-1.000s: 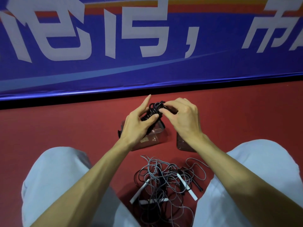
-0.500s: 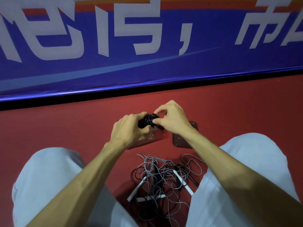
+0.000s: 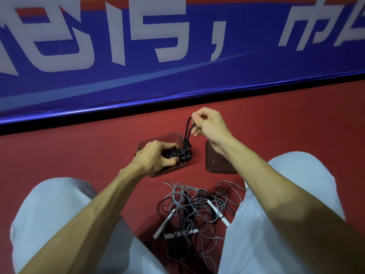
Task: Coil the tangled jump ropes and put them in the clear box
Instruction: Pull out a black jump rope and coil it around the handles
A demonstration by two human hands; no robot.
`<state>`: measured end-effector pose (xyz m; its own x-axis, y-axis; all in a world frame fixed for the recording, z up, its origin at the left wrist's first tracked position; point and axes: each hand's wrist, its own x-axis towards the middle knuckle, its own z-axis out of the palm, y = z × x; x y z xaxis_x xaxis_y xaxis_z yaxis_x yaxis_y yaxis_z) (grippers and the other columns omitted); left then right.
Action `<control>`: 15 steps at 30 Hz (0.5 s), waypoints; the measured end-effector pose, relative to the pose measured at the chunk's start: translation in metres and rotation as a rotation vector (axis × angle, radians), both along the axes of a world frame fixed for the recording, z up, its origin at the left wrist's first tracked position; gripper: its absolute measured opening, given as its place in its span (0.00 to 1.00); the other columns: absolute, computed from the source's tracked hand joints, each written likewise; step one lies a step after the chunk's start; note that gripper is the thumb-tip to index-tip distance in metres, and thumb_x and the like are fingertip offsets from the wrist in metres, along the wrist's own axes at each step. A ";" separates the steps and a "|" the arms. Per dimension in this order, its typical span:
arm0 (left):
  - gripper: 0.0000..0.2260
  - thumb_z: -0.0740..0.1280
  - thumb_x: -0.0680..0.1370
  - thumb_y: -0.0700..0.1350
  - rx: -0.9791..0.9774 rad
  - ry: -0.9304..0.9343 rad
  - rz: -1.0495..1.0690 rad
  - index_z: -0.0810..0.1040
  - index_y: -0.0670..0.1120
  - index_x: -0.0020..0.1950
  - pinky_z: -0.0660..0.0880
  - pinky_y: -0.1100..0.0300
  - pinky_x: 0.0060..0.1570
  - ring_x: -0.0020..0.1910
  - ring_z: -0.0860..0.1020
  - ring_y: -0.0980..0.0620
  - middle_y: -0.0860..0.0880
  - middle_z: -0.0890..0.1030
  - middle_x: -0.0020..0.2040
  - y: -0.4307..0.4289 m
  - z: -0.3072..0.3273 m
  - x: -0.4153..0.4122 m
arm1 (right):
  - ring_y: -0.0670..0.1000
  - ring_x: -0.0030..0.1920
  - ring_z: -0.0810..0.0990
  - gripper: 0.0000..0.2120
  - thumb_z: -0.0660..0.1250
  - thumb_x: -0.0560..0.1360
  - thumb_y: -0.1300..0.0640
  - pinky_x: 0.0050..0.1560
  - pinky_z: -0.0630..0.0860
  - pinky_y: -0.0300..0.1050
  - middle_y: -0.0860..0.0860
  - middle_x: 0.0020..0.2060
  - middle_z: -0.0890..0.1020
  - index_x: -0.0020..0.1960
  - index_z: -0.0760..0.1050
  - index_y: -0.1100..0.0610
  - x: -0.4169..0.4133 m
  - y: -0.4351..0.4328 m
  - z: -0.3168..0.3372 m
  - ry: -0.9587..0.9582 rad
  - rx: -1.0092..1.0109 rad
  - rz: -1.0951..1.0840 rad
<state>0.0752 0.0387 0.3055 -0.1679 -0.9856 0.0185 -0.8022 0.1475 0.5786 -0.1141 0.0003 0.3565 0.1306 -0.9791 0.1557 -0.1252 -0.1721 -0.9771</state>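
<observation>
right hand (image 3: pixel 209 127) lifted loop (image 3: pixel 187 129) | left hand (image 3: pixel 156 157) grips coil (image 3: pixel 182 155) over clear box (image 3: pixel 169 136)

Clear box (image 3: pixel 165 137) half behind left hand (image 3: pixel 156 156), tangled ropes (image 3: pixel 190 207) cut off below

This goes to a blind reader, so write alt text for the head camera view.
A person's left hand grips a coiled black jump rope over a clear box on a red floor, while the right hand pinches a raised loop of it. A lid lies to its right, and a tangle of grey ropes with white handles lies between the knees.
</observation>
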 end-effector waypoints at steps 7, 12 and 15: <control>0.13 0.71 0.77 0.49 0.093 0.291 -0.042 0.78 0.50 0.60 0.80 0.48 0.46 0.38 0.82 0.55 0.49 0.84 0.48 0.005 -0.003 0.011 | 0.50 0.33 0.77 0.08 0.58 0.82 0.62 0.36 0.77 0.41 0.55 0.40 0.74 0.44 0.70 0.61 0.015 -0.011 -0.009 -0.311 0.216 -0.044; 0.18 0.69 0.78 0.45 0.313 0.366 0.111 0.70 0.50 0.66 0.80 0.49 0.44 0.43 0.81 0.40 0.38 0.79 0.52 0.004 -0.019 0.042 | 0.53 0.32 0.80 0.08 0.59 0.79 0.69 0.42 0.80 0.46 0.59 0.39 0.77 0.45 0.72 0.60 0.049 -0.025 -0.033 -0.241 0.306 -0.047; 0.19 0.69 0.77 0.44 0.412 0.459 0.206 0.70 0.48 0.68 0.79 0.50 0.45 0.43 0.80 0.42 0.39 0.80 0.50 0.004 -0.046 0.063 | 0.52 0.30 0.78 0.14 0.56 0.78 0.73 0.45 0.78 0.48 0.60 0.39 0.79 0.40 0.75 0.61 0.074 -0.032 -0.058 -0.111 0.350 -0.034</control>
<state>0.1383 0.0424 0.2596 -0.0393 -0.9385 -0.3431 -0.4479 -0.2904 0.8456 -0.0401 -0.0315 0.2981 0.0978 -0.9791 -0.1782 -0.0146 0.1776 -0.9840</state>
